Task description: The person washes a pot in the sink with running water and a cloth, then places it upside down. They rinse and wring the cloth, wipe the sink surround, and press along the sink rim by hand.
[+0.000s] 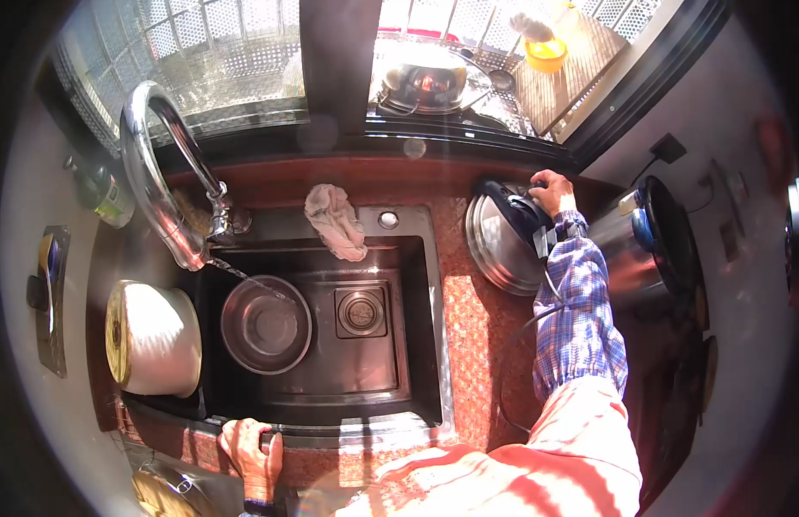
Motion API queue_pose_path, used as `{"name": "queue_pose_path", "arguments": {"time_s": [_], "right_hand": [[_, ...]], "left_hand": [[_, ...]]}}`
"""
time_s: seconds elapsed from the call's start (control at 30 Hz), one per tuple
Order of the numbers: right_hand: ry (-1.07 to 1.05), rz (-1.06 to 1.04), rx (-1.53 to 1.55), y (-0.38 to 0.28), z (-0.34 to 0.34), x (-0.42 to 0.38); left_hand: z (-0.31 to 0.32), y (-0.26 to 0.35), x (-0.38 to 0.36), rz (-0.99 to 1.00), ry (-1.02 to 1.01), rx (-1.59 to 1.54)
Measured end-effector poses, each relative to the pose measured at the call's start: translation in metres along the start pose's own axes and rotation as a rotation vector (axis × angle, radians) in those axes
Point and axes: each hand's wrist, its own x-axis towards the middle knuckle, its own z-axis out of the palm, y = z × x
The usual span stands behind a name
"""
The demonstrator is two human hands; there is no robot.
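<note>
**Tap open over the steel bowl, right hand on a black handle**

From where I stand, a green-labelled bottle (111,198) is at the far left, above a pale, drum-shaped container (162,340) beside the sink (443,345). The curved chrome faucet (158,207) is open, and a thin stream of water (231,270) slants into the basin.

The left hand (252,452) rests at the sink's front edge with its fingers bent. Something small and dark shows by its fingers; I can't tell whether the hand grips it or only leans there.

Behind that hand, the steel bowl (236,326) sits on the sink floor, left of the drain (361,312), with the stream reaching it. It seems to hold some water, though the glare hides how much. A crumpled cloth (335,222) lies over the sink's back rim.

On the speckled tabletop (473,345) to the right is a round, shiny steel vessel (490,246). The right hand (553,194) is closed around the end of the black handle (513,207) above it. A thin cord (503,388) trails nearby, and a large steel pot (619,258) stands farther right.

I'd judge the work at the sink unfinished: water is running, and the bowl is under it.
</note>
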Motion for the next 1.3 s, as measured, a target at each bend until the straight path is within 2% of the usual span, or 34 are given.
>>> {"name": "queue_pose_path", "arguments": {"time_s": [0.07, 0.13, 0.2, 0.27, 0.33, 0.4, 0.53, 0.6, 0.67, 0.77, 0.87, 0.97, 1.0, 1.07, 1.13, 1.2, 1.3], "right_hand": [[-0.066, 0.028, -0.149, -0.006, 0.005, -0.001], [-0.083, 0.008, -0.171, 0.0, 0.007, 0.005], [-0.04, 0.178, 0.124, 0.004, 0.002, -0.002], [0.109, -0.023, 0.044, 0.013, -0.008, -0.017], [-0.125, -0.038, 0.059, -0.003, -0.032, -0.056], [-0.091, -0.181, -0.03, -0.007, -0.032, -0.092], [-0.106, -0.227, -0.009, 0.019, -0.028, -0.109], [-0.092, -0.183, 0.284, 0.035, -0.025, -0.125], [-0.057, -0.185, 0.176, 0.032, -0.032, -0.151], [-0.079, -0.047, 0.351, 0.034, -0.04, -0.195], [-0.018, -0.125, 0.201, 0.024, -0.059, -0.241], [-0.013, -0.044, 0.187, 0.01, -0.075, -0.276], [0.028, -0.104, 0.126, 0.022, -0.075, -0.287], [0.021, 0.027, 0.159, 0.005, -0.086, -0.307], [0.066, -0.041, 0.021, 0.012, -0.092, -0.322], [0.107, -0.044, 0.02, 0.02, -0.098, -0.334], [0.143, 0.049, 0.033, 0.042, -0.108, -0.348]], "left_hand": [[0.002, -0.004, -0.002, -0.015, -0.01, -0.008], [0.002, -0.005, -0.004, -0.025, -0.028, -0.007], [0.002, -0.002, -0.001, -0.002, 0.003, 0.003], [0.003, -0.004, -0.002, -0.013, -0.008, 0.021], [-0.001, -0.001, 0.002, 0.0, 0.001, 0.022], [-0.002, -0.006, 0.001, -0.011, -0.027, 0.001], [0.0, -0.007, 0.0, 0.019, 0.024, 0.019], [0.0, -0.008, -0.002, 0.009, 0.039, 0.021], [-0.001, -0.007, -0.001, 0.012, 0.034, 0.008], [-0.002, -0.007, -0.002, 0.003, 0.019, 0.014], [0.0, -0.007, -0.003, -0.002, 0.014, 0.01], [0.004, -0.009, -0.006, -0.006, -0.005, 0.014], [0.004, -0.009, -0.007, -0.005, -0.003, 0.016], [0.004, -0.009, -0.007, 0.005, -0.004, 0.014], [0.003, -0.008, -0.006, 0.02, -0.015, 0.018], [0.002, -0.006, -0.006, 0.017, -0.025, 0.005], [0.005, -0.01, -0.009, 0.022, -0.04, -0.001]]}}
